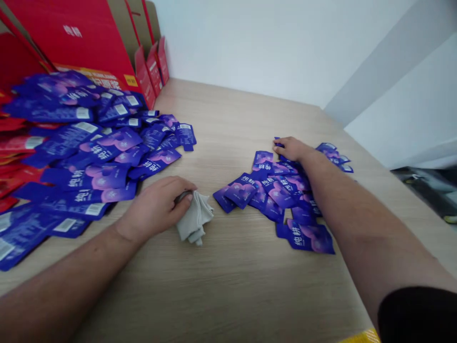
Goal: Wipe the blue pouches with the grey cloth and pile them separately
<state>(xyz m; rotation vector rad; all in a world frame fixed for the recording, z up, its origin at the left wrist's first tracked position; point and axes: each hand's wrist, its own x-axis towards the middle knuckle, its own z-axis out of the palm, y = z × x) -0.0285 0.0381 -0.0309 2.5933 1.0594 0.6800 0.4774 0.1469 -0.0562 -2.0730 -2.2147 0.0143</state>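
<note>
Closed round a crumpled light-grey cloth [194, 216] is my left hand [162, 202], low over the table in the middle. A small dark object shows between its thumb and fingers; I cannot make out what it is. Farther off on the right, my right hand [291, 148] pinches the corner of a purple pouch, mostly hidden under the fingers. Below that hand and forearm spreads a loose pile of flat purple pouches [278, 190], overlapping, with pink pictures and white lettering. One pouch [310, 237] lies at the pile's near edge.
A large heap of purple pouches [107, 143] covers the left side, with red pouches [14, 147] beside it. Behind stand red cartons [82, 38] against the white wall [250, 43]. More pouches [332, 153] lie beyond my right forearm. A black item [428, 186] sits far right.
</note>
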